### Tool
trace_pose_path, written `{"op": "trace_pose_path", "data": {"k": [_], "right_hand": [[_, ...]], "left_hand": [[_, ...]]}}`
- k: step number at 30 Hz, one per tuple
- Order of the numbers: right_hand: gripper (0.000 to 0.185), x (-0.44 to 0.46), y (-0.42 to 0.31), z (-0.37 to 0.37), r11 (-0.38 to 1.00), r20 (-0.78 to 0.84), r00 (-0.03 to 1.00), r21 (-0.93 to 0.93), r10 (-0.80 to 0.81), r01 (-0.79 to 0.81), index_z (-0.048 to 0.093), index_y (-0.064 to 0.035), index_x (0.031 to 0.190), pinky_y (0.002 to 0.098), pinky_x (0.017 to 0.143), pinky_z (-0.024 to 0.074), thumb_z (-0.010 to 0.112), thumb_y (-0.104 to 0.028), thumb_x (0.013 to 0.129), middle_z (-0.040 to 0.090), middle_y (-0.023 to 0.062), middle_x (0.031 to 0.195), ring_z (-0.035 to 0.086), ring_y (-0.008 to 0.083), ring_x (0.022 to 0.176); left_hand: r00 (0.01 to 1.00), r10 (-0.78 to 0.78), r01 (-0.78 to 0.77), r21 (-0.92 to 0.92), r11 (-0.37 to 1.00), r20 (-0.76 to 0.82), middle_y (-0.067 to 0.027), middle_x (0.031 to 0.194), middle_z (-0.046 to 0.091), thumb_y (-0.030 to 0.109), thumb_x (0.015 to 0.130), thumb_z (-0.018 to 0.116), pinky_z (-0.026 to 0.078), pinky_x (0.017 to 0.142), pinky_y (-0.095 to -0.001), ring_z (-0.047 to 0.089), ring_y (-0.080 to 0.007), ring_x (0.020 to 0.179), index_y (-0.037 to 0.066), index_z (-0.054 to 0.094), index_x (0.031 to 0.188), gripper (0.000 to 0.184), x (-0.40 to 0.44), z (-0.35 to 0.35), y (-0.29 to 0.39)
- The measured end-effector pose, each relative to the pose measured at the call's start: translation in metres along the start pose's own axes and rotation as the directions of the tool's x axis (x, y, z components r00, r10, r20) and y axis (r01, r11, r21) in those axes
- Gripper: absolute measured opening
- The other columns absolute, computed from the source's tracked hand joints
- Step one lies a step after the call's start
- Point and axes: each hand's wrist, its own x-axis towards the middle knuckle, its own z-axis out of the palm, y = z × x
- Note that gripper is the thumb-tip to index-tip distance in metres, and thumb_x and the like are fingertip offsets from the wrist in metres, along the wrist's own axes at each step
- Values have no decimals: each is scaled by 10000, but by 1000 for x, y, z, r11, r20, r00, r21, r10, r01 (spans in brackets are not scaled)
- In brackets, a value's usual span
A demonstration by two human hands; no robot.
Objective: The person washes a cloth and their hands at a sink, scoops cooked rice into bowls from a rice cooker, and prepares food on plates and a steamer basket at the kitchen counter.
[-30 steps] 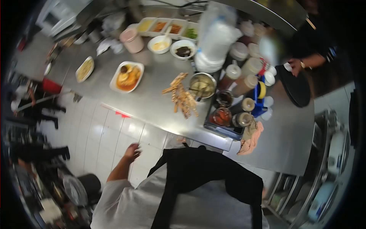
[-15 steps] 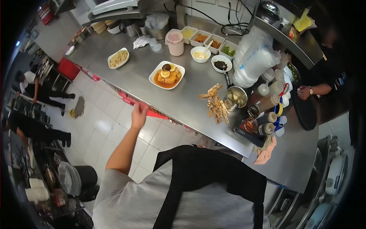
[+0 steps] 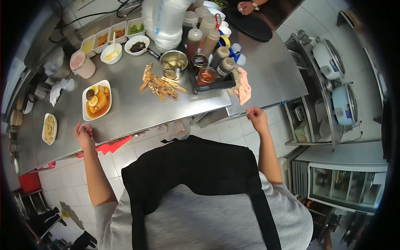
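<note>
Bowl (image 3: 86,116) sits flat left of the clothespins (image 3: 161,88), maybe so soup (image 3: 90,111) won't spill, near the left hand (image 3: 84,136), its grip loose and empty, but I can't tell the right hand's (image 3: 257,119) grip.

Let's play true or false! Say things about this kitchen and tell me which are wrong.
The left hand is closer to the egg bowl than the right hand is. True.
The right hand holds the pink cloth. False: the cloth lies on the table, apart from that hand.
The wooden clips lie in a heap beside the metal pot. True.
The white spoon is in the metal pot. False: it is in a white bowl.
</note>
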Motion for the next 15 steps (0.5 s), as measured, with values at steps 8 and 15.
{"op": "trace_pose_path", "data": {"k": [8, 15], "right_hand": [[129, 87, 24, 9, 923, -406, 886, -380, -226, 61, 617, -71, 830, 372, 590, 473, 597, -195, 800, 620, 111, 693, 603, 255, 623], [191, 139, -23, -60, 892, 93, 990, -433, -102, 133, 661, -74, 870, 329, 614, 485, 666, -212, 738, 649, 100, 708, 620, 249, 615]], "left_hand": [[939, -192, 314, -481, 818, 286, -288, 1097, 520, 121, 892, 500, 539, 727, -398, 609, -339, 878, 137, 118, 1302, 560, -83, 84, 2], [962, -198, 266, -505, 821, 185, -298, 1058, 529, 97, 913, 438, 563, 686, -406, 615, -352, 869, 128, 93, 1284, 507, -63, 102, -9]]}}
